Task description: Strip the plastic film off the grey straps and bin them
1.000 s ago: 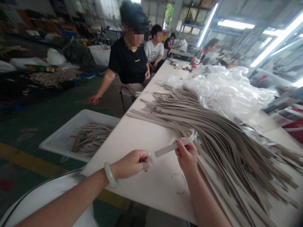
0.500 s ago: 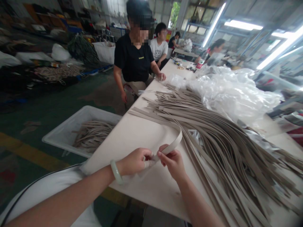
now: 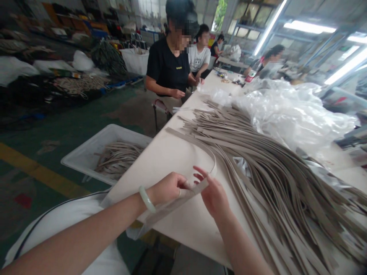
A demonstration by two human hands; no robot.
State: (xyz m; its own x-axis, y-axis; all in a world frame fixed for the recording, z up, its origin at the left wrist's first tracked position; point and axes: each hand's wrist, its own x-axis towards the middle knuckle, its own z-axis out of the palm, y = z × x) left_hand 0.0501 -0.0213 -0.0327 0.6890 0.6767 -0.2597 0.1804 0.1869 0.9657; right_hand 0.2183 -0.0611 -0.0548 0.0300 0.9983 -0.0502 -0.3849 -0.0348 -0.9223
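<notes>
My left hand (image 3: 170,188), with a pale bracelet on its wrist, pinches a light strip (image 3: 183,199) above the near part of the table. The strip runs down to the left under my wrist and curves up past my right hand (image 3: 213,193). That hand has its fingers spread, touching or just beside the strip. A large heap of long grey-beige strips (image 3: 258,152) lies to the right of both hands.
On the table (image 3: 146,168), crumpled clear plastic (image 3: 292,107) lies behind the heap. A white bin (image 3: 83,162) of strips stands on the floor at the left. A person in black (image 3: 169,65) sits by the table's far left edge; other people are farther back.
My right hand has opened from its pinch on the strip. More of the strip now hangs below my left wrist. The person in black has raised a hand to the lap.
</notes>
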